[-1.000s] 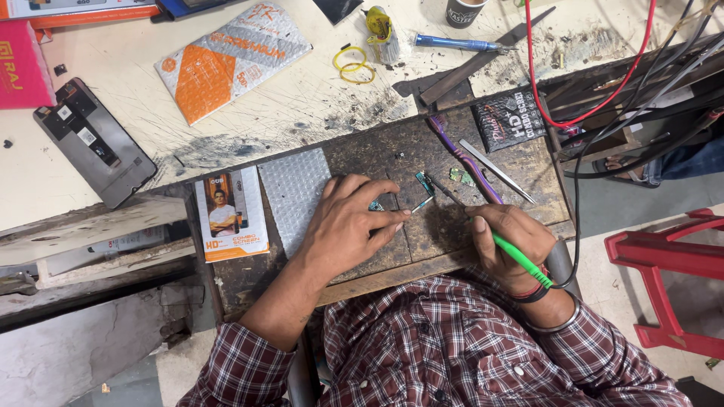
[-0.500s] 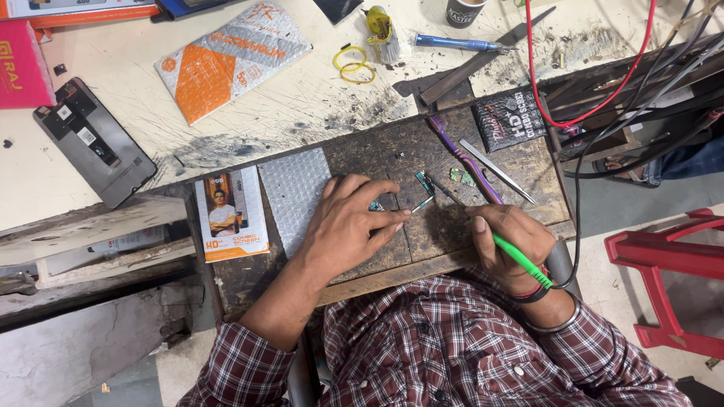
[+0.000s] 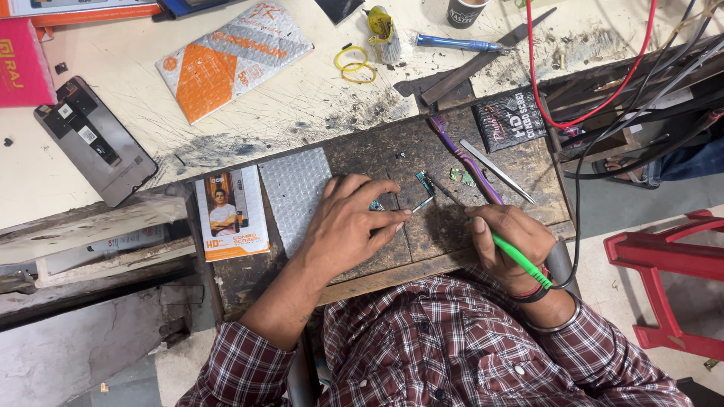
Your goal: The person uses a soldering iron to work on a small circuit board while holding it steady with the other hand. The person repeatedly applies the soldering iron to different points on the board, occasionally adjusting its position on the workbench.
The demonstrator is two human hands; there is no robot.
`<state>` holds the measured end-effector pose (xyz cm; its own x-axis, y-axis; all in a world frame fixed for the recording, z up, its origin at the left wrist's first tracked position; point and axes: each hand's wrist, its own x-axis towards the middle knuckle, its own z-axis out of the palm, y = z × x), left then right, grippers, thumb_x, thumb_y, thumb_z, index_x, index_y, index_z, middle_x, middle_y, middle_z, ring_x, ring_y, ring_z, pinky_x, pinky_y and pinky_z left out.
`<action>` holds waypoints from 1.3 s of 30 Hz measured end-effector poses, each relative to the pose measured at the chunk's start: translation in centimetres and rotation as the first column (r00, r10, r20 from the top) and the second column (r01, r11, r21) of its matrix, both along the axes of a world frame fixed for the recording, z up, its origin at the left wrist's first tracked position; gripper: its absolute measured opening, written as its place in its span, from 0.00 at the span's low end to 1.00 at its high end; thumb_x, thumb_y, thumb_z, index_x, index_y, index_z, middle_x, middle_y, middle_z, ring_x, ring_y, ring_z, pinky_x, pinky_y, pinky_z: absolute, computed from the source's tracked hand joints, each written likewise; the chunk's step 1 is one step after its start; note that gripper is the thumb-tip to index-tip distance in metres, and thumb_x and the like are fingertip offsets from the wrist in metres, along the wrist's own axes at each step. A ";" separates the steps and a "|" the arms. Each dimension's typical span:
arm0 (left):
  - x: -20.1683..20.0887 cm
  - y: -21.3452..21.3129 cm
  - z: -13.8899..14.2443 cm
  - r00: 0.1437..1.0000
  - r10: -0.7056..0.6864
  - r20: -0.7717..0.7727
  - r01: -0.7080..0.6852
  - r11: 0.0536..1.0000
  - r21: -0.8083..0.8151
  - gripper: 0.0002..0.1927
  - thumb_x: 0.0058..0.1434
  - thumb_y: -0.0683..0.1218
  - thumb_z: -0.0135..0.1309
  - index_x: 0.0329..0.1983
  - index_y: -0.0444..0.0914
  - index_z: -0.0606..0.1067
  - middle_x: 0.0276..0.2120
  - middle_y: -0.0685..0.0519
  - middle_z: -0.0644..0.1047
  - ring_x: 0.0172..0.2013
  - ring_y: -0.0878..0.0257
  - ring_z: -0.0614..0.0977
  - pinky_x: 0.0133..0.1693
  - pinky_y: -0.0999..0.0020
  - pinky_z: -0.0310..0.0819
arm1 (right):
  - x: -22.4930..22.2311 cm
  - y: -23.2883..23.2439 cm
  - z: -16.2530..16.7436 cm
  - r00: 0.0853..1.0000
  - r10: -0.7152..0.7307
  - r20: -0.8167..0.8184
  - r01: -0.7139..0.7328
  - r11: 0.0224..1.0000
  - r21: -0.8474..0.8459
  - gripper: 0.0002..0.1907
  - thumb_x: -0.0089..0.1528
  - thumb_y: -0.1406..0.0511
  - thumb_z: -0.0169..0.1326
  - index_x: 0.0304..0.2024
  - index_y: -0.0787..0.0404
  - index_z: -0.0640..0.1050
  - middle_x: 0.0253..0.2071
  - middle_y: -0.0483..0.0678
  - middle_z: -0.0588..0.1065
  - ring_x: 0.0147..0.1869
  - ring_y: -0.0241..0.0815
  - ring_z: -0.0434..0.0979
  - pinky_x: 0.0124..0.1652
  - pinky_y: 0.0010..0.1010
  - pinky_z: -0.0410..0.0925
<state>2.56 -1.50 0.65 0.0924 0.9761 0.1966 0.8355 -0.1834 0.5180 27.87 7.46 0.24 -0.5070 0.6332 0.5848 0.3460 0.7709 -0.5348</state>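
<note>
Fingers of left hand (image 3: 351, 226) press flat, pinning small circuit piece (image 3: 424, 182) just beyond fingertips; right hand (image 3: 509, 241) grips green-handled soldering iron (image 3: 520, 260) closed, tip best kept steady.

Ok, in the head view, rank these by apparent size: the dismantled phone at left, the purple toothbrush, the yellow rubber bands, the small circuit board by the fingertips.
1. Dismantled phone
2. Purple toothbrush, long but thin
3. Yellow rubber bands
4. Small circuit board

All lie on the bench at similar depth, so the order looks reliable.
</note>
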 end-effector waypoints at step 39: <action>-0.1 -0.1 -0.3 1.000 -0.005 -0.028 0.005 1.000 -0.015 0.12 0.59 0.54 0.63 0.45 0.51 0.85 0.56 0.59 0.76 0.56 0.57 0.72 0.58 0.51 0.60 | 0.4 -0.2 0.3 0.999 -0.012 0.030 0.012 1.000 0.011 0.05 0.69 0.69 0.55 0.40 0.65 0.79 0.37 0.50 0.81 0.38 0.45 0.83 0.38 0.30 0.73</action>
